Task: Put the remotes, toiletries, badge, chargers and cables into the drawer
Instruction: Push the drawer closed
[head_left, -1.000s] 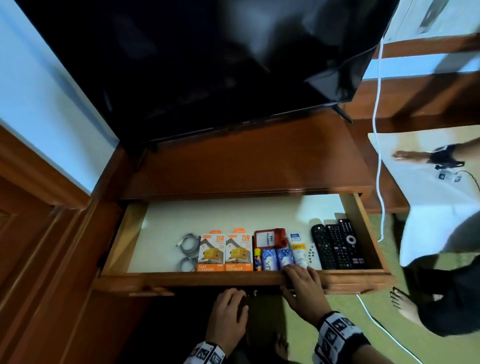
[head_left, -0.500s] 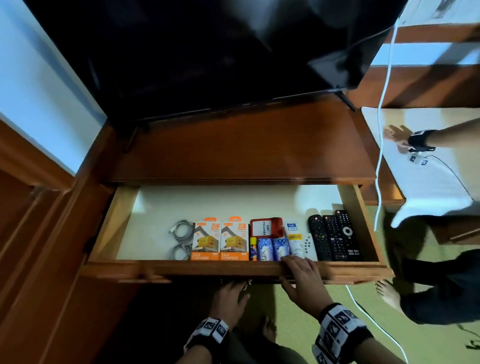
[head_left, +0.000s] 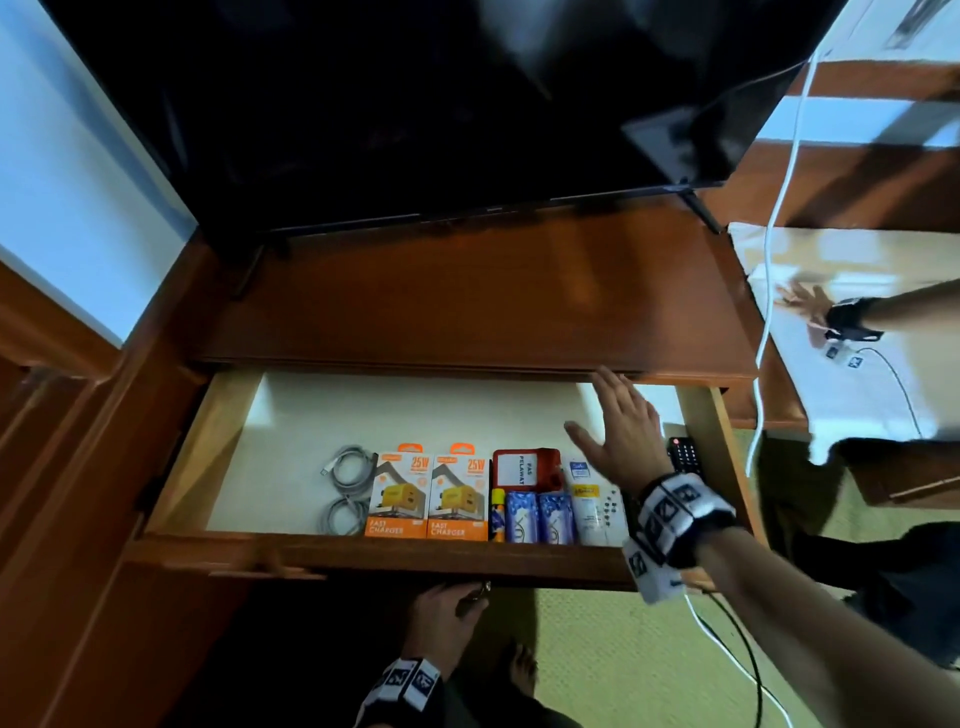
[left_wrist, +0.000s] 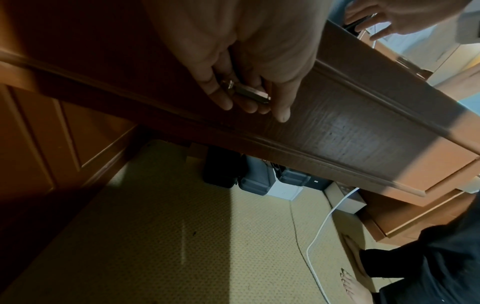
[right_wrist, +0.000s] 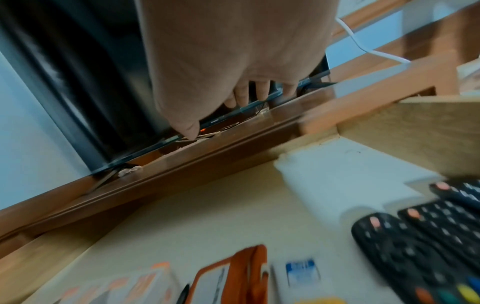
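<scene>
The wooden drawer stands pulled out under the desk top. Along its front lie grey coiled cables, two orange charger boxes, a red badge, blue toiletry bottles and a white tube. My right wrist hides most of the black remotes at the drawer's right end in the head view. My right hand hovers flat over the drawer's right rear, fingers straight, holding nothing. My left hand is below the drawer front, fingers curled round the metal handle.
A large black TV stands on the desk top. Another person's hand reaches over a white surface at the right, and their legs stand on the green carpet. A white cable hangs down beside the drawer's right side.
My right hand has lifted off the drawer's front edge and moved forward over the right rear of the drawer. The left hand has stayed under the drawer front.
</scene>
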